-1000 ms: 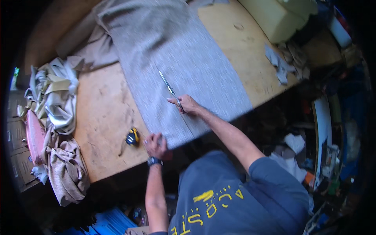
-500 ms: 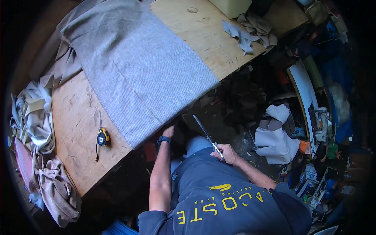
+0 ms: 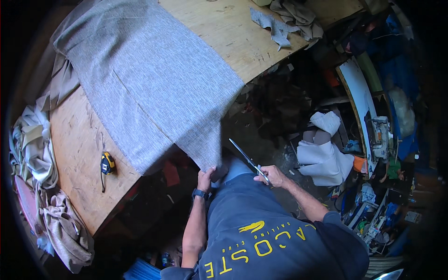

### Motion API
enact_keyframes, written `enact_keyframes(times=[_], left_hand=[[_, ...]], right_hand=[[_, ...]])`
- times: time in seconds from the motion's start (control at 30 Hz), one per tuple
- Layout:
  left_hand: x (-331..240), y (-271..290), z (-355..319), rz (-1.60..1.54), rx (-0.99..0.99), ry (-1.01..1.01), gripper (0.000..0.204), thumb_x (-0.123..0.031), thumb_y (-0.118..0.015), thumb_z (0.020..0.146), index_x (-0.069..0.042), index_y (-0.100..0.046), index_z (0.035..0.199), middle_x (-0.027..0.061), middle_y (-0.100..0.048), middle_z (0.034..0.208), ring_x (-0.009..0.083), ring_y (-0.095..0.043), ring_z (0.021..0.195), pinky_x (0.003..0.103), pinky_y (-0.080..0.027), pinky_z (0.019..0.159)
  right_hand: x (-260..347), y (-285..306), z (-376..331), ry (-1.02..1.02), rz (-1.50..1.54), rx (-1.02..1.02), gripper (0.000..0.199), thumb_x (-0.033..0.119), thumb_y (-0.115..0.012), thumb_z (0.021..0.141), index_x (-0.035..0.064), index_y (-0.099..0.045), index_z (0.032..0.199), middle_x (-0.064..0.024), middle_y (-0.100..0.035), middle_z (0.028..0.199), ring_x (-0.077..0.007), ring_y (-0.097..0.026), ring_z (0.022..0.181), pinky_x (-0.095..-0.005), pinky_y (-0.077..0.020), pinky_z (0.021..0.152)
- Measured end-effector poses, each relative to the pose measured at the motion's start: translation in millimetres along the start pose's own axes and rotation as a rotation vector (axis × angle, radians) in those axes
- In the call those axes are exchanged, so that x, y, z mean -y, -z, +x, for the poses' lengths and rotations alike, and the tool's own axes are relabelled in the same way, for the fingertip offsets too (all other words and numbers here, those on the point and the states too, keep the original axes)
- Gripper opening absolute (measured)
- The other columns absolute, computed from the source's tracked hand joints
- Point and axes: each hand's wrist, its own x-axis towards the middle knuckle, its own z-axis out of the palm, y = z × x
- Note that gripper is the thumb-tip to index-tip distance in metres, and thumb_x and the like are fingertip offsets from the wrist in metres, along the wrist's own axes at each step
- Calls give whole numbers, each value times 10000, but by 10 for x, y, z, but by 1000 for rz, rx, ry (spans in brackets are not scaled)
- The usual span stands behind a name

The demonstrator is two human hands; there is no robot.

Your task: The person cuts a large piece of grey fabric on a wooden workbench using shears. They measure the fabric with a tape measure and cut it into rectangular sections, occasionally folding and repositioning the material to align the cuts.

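Note:
A wide piece of grey woven fabric (image 3: pixel 154 79) lies across the wooden table (image 3: pixel 77 154) and hangs over its near edge. My left hand (image 3: pixel 206 175), with a dark watch on the wrist, pinches the hanging edge of this fabric and draws it out toward my body. From that edge a slit or dark line runs up into the cloth. Right of it, apart from the fabric, my right hand (image 3: pixel 271 176) grips a pair of scissors (image 3: pixel 247 157) by the handles. Their long blades point up and to the left and look closed.
A yellow and black tape measure (image 3: pixel 107 163) rests on the table's left part. Crumpled cloths (image 3: pixel 37 144) hang at the left end. Grey fabric scraps (image 3: pixel 275 28) lie at the far right corner. On the floor at right are a pale cloth bundle (image 3: pixel 324 158) and a white-faced board (image 3: pixel 357 93).
My left hand came from under the table edge with the fabric's hanging edge, pulling it toward me and opening the slit. The scissors stay in my right hand. The view shifted slightly.

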Motion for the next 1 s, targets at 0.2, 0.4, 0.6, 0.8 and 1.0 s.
enact_keyframes(times=[0.2, 0.4, 0.6, 0.8, 1.0], left_hand=[[-184, -544, -502, -136, 60, -126, 512, -143, -780, 778, 28, -573, 1214, 61, -650, 1106, 165, -612, 974, 328, -482, 887], [-371, -574, -873, -290, 36, -67, 571, -92, -767, 765, 45, -534, 1267, 99, -641, 1186, 205, -624, 1069, 355, -482, 960], [-280, -465, -971, 23, -191, 19, 404, -94, -778, 777, 43, -615, 1120, 76, -688, 1011, 154, -648, 843, 307, -525, 769], [-214, -543, -987, 5, -232, 11, 405, -119, -801, 767, 23, -629, 1104, 69, -691, 1005, 157, -645, 852, 310, -515, 790], [-268, -589, -1004, 38, -251, 48, 419, -117, -800, 767, 30, -623, 1117, 77, -693, 1025, 162, -651, 878, 317, -515, 820]], right_hand=[[-237, 288, 271, 101, -6, 120, 454, 474, -682, 904, 55, -573, 769, -10, -535, 609, -117, -504, 591, -321, -418, 574], [-304, 282, 790, 228, 46, 310, 476, 532, -588, 942, 59, -545, 916, -39, -567, 700, -150, -534, 657, -332, -445, 629], [-53, 231, 1195, 365, -43, 243, 575, 608, -570, 911, 40, -577, 995, -143, -645, 770, -304, -644, 758, -442, -476, 701], [264, 198, 1191, 373, -62, 113, 546, 576, -606, 909, 30, -613, 925, -63, -607, 669, -169, -587, 630, -350, -450, 592], [278, 176, 1094, 423, 11, -12, 537, 508, -701, 873, 6, -587, 718, -121, -587, 590, -222, -588, 549, -384, -468, 552]])
